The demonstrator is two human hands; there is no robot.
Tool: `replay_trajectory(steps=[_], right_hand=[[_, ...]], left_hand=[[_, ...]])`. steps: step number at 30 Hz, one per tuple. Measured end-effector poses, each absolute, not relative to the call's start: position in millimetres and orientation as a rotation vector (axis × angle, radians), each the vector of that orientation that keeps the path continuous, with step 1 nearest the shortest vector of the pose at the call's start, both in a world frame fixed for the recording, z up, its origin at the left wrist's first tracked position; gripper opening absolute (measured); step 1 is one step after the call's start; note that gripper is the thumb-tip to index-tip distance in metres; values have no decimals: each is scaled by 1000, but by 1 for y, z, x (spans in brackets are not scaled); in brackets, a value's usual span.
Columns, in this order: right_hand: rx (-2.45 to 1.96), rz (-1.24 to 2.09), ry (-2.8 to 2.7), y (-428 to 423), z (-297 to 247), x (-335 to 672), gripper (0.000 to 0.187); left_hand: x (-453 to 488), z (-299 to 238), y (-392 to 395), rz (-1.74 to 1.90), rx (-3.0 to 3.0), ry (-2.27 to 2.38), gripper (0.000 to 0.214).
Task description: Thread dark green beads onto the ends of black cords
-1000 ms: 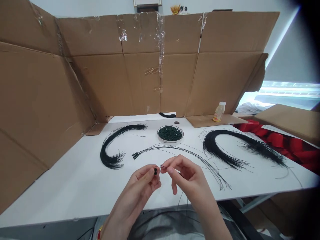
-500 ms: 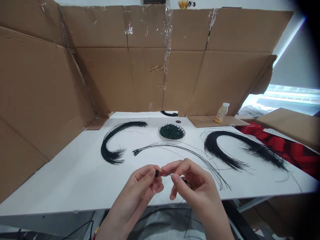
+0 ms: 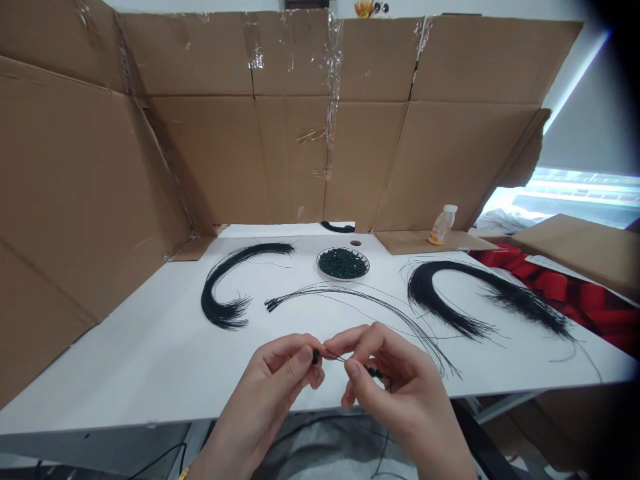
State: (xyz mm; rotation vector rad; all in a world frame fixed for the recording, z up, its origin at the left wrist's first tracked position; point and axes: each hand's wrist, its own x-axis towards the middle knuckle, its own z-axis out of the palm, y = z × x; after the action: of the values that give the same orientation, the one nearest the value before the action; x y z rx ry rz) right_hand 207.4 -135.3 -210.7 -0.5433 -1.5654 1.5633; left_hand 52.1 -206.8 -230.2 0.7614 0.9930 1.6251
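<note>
The person's left hand (image 3: pixel 265 390) is clenching into a tight pinch, with its thumb and fingers gripping a small, round, dark bead (image 3: pixel 315 357) at one end of a thin black strand (image 3: pixel 340 359). The right hand (image 3: pixel 400 380) is also grasping, with its thumb and forefinger holding that same strand, and a short cluster of small dark beads (image 3: pixel 374 372) is sitting just beside its fingers. The strand is stretching between the two hands, above the near part of a white rectangular tabletop (image 3: pixel 125 373).

Taking 12 o'clock as straight ahead of the hands, a round shallow white plate (image 3: pixel 367 268) heaped with dark green beads is resting at 12 o'clock. A loose spray of fine black strands (image 3: pixel 350 295) with beaded tips is arcing across the table from 11 o'clock round to 3 o'clock. A dense, curved hank of black strands (image 3: pixel 220 300) is lying at 10 o'clock, and a thick, arched hank of black strands (image 3: pixel 440 293) is lying at 2 o'clock. Farther out at 1 o'clock, a small plastic bottle of pale yellow liquid (image 3: pixel 442 227) is standing on a flat brown cardboard sheet (image 3: pixel 400 243).
</note>
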Motion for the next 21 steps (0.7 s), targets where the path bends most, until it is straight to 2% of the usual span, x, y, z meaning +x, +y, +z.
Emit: replay_trajectory(steps=[9, 21], right_hand=[[-526, 1518, -1686, -132, -212, 211, 15], [-486, 1516, -1717, -131, -212, 211, 12]], left_hand=[[49, -221, -211, 1575, 1101, 1332, 26], [50, -221, -215, 1611, 1227, 1420, 16]])
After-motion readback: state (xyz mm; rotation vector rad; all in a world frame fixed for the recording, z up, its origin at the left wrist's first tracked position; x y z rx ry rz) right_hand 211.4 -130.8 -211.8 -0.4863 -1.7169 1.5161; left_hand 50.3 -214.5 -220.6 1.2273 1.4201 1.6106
